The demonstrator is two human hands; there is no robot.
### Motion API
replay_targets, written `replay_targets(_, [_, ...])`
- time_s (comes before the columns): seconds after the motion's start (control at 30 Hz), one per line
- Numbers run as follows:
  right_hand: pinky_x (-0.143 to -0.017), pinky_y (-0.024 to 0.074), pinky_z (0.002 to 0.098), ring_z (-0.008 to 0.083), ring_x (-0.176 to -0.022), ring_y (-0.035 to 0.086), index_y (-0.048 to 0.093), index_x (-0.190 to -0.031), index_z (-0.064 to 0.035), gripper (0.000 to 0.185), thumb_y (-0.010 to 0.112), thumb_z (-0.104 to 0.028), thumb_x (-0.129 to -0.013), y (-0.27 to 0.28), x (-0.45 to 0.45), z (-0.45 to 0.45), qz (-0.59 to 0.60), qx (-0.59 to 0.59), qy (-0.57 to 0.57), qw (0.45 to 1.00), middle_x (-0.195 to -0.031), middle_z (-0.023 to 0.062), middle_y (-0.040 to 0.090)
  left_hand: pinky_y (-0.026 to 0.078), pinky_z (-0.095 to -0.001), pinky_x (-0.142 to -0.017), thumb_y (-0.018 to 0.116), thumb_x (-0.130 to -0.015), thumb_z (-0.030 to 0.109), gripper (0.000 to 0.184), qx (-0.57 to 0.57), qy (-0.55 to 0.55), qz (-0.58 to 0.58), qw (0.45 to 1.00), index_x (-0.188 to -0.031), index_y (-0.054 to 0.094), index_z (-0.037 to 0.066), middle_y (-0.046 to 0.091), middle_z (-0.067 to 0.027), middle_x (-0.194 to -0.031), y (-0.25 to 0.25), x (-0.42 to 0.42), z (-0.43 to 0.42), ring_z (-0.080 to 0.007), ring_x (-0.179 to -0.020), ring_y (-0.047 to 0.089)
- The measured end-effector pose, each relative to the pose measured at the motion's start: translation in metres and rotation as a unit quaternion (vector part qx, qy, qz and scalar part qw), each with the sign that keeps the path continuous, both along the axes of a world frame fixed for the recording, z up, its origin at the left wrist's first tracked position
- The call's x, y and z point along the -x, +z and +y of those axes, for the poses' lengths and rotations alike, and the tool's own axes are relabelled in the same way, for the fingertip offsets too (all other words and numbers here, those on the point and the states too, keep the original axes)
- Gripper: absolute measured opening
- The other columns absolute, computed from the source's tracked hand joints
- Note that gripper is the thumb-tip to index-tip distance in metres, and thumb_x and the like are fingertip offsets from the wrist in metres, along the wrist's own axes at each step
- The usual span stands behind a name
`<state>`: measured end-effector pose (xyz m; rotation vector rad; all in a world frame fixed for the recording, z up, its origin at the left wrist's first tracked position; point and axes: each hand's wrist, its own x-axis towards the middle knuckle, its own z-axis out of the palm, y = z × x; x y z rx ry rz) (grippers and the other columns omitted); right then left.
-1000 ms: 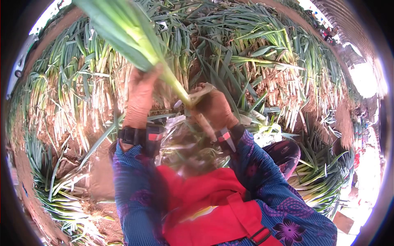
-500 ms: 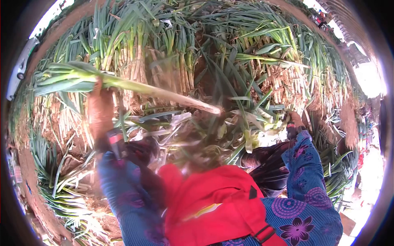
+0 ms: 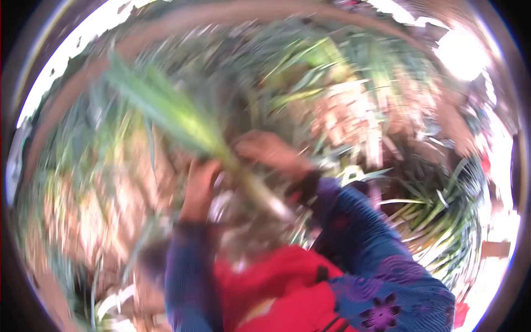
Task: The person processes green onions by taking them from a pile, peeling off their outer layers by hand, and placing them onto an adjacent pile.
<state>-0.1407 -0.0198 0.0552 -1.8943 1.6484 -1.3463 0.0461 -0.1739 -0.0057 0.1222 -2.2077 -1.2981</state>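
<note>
A leek (image 3: 251, 185) lies slantwise in front of me, its green leaves pointing to the upper left and its pale root end to the lower right. My left hand (image 3: 203, 180) is closed round it about where the leaves begin. On the other side, my right hand (image 3: 274, 155) is beside the stalk with its fingertips close to the leaf base. Motion blur hides whether those fingers touch the leek or hold anything.
Bundled leeks (image 3: 345, 119) stand in rows ahead, with more on the left (image 3: 91, 205). Other leeks (image 3: 437, 221) lie to the right. A red garment (image 3: 287, 271) covers my lap. The whole view is smeared by motion.
My left hand has brought the leek inward from the left, and it now tilts more steeply. My right hand has come from the far right to the stalk. The view has turned rightward.
</note>
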Motion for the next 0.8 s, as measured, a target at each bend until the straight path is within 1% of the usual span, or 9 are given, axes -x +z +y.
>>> replay_targets(0.07, [-0.094,0.0446,0.0381,0.0308,-0.107,0.056,0.06,-0.116,-0.005,0.034,0.054,-0.028,-0.092,0.025,-0.006,0.013,-0.133,-0.068,-0.082,0.985,-0.11,0.0149,0.061,0.052,-0.0295,-0.076,0.051,-0.093,0.015,0.031,-0.215,-0.046,-0.155,0.963,-0.121,0.057,0.002,0.06,-0.01,-0.115,0.048,0.02,0.039,-0.0185,-0.095,0.061])
replay_targets(0.1, [-0.09,0.0456,0.0366,0.0252,-0.102,0.056,0.058,-0.121,-0.0052,0.041,0.056,-0.034,-0.091,0.026,-0.002,0.019,-0.196,-0.1,-0.113,0.969,-0.109,0.0116,0.062,0.052,-0.0273,-0.069,0.053,-0.091,0.018,0.033,-0.359,-0.069,-0.086,0.927,-0.12,0.058,0.003,0.062,-0.0075,-0.108,0.025,0.038,0.045,-0.0155,-0.088,0.062])
replay_targets(0.2, [-0.084,0.0469,0.0304,0.0147,-0.096,0.057,0.056,-0.124,-0.0029,0.053,0.061,-0.04,-0.088,0.011,0.015,0.043,-0.441,-0.066,-0.036,0.894,-0.108,0.0049,0.062,0.053,-0.0345,-0.075,0.048,-0.094,0.025,0.029,-0.062,-0.058,-0.185,0.979,-0.099,0.064,0.002,0.064,-0.0114,-0.098,0.052,0.053,0.08,-0.0248,-0.088,0.063])
replay_targets(0.23, [-0.083,0.047,0.0281,0.0123,-0.095,0.058,0.056,-0.124,-0.0016,0.054,0.063,-0.041,-0.087,0.003,0.021,0.052,-0.524,-0.042,0.018,0.85,-0.109,0.0033,0.062,0.053,-0.0344,-0.073,0.05,-0.091,0.023,0.026,-0.06,-0.07,-0.165,0.982,-0.101,0.063,0.002,0.064,-0.0108,-0.098,0.041,0.061,0.084,-0.0244,-0.085,0.063])
replay_targets(0.4, [-0.09,0.0447,0.0278,0.0138,-0.101,0.058,0.057,-0.121,0.0007,0.051,0.065,-0.036,-0.086,0.032,0.027,0.108,-0.51,-0.086,-0.181,0.837,-0.111,0.0083,0.062,0.048,-0.0391,-0.077,0.052,-0.087,0.017,0.025,-0.178,-0.119,-0.128,0.968,-0.106,0.06,0.003,0.062,-0.0142,-0.094,-0.017,0.1,0.107,-0.0312,-0.089,0.058])
replay_targets(0.47, [-0.092,0.0446,0.0278,0.0139,-0.101,0.058,0.057,-0.121,0.0017,0.05,0.066,-0.033,-0.086,-0.036,0.055,0.085,-0.453,-0.012,-0.192,0.871,-0.11,0.0095,0.062,0.05,-0.0367,-0.076,0.052,-0.087,0.016,0.026,-0.271,-0.095,-0.148,0.946,-0.107,0.059,0.002,0.062,-0.0127,-0.095,-0.029,0.107,0.114,-0.0282,-0.089,0.061])
replay_targets(0.53, [-0.087,0.0466,0.0273,0.0138,-0.098,0.059,0.057,-0.12,0.0027,0.049,0.066,-0.032,-0.087,-0.081,0.08,0.087,-0.12,0.051,-0.262,0.956,-0.109,0.0099,0.063,0.056,-0.031,-0.07,0.055,-0.083,0.015,0.031,-0.321,-0.093,-0.162,0.928,-0.111,0.056,0.001,0.063,-0.0084,-0.095,0.0,0.114,0.132,-0.0198,-0.085,0.066])
replay_targets(0.63, [-0.08,0.0481,0.0269,0.0147,-0.089,0.061,0.057,-0.119,0.0035,0.049,0.064,-0.034,-0.088,-0.026,0.062,0.108,-0.36,0.042,-0.235,0.902,-0.103,0.0103,0.064,0.055,-0.0299,-0.071,0.059,-0.081,0.018,0.033,-0.405,-0.067,-0.167,0.896,-0.111,0.056,0.002,0.064,-0.0097,-0.093,0.003,0.132,0.147,-0.0207,-0.08,0.066])
replay_targets(0.8, [-0.085,0.0462,0.0288,0.0194,-0.099,0.058,0.039,-0.134,0.0097,0.065,0.064,-0.029,-0.089,-0.036,0.061,0.107,-0.509,0.047,-0.229,0.829,-0.116,0.0185,0.058,0.05,-0.027,-0.071,0.058,-0.085,0.017,0.026,-0.378,-0.068,-0.135,0.913,-0.106,0.059,0.002,0.062,-0.0059,-0.095,0.019,0.133,0.161,-0.0138,-0.082,0.061])
